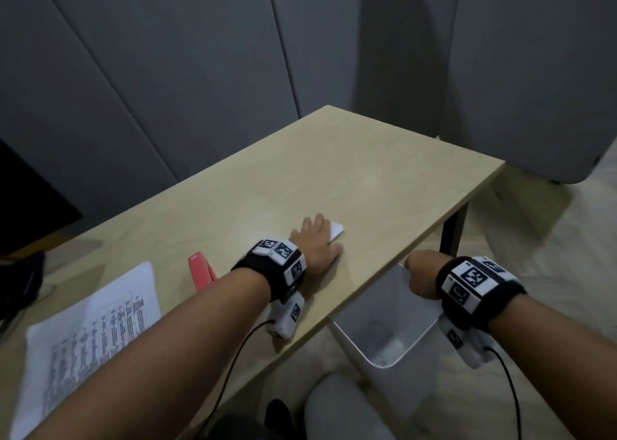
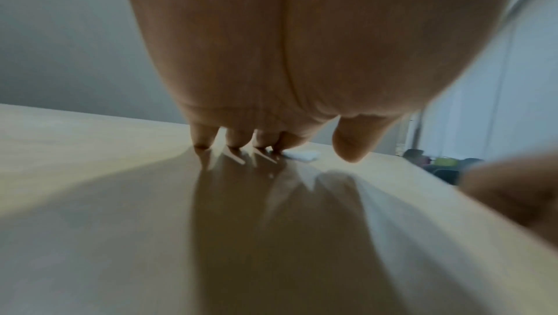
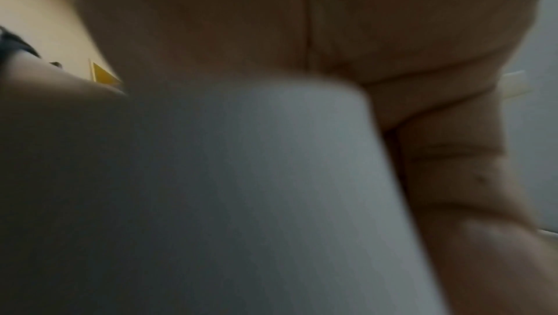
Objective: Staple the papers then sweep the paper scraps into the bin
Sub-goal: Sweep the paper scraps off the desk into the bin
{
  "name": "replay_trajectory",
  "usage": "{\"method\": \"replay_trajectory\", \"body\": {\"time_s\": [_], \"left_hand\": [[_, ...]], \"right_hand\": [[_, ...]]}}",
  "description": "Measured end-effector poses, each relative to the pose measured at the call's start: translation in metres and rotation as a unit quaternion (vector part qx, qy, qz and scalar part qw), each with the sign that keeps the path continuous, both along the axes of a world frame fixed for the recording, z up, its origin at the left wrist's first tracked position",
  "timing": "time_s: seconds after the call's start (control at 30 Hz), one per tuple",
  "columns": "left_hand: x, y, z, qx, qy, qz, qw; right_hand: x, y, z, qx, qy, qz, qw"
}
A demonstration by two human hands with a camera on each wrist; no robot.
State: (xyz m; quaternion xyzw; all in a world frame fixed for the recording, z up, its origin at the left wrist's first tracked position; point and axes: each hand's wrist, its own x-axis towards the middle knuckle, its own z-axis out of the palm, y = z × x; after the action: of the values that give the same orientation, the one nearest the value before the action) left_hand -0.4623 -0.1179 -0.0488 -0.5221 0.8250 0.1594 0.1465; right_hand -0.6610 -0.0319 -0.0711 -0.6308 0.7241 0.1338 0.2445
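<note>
My left hand (image 1: 319, 239) lies flat on the wooden table (image 1: 334, 166) near its right edge, fingers straight. Its fingertips (image 2: 265, 144) touch a small white paper scrap (image 1: 336, 231), which the left wrist view shows just past them (image 2: 302, 155). My right hand (image 1: 421, 277) grips the rim of a white bin (image 1: 374, 292) held just below the table's edge. In the right wrist view the bin's wall (image 3: 241, 177) fills the picture, with my thumb (image 3: 453, 177) curled round it. A red stapler (image 1: 200, 267) and the printed papers (image 1: 93, 323) lie at the near left.
Grey padded panels (image 1: 200, 72) stand behind the table. A dark monitor (image 1: 30, 202) and a black bundle with cables (image 1: 20, 279) sit at the far left. A black table leg (image 1: 452, 232) stands behind the bin. A grey chair seat (image 1: 337, 409) is below.
</note>
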Motion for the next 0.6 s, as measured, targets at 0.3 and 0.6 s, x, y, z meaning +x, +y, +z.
{"method": "replay_trajectory", "body": {"time_s": [0.3, 0.6], "left_hand": [[-0.022, 0.112, -0.002, 0.008, 0.003, -0.12, 0.993], [-0.03, 0.147, -0.01, -0.011, 0.036, -0.172, 0.984]], "right_hand": [[0.003, 0.002, -0.006, -0.047, 0.003, -0.025, 0.999], [-0.026, -0.035, -0.07, -0.022, 0.058, 0.008, 0.998]]}}
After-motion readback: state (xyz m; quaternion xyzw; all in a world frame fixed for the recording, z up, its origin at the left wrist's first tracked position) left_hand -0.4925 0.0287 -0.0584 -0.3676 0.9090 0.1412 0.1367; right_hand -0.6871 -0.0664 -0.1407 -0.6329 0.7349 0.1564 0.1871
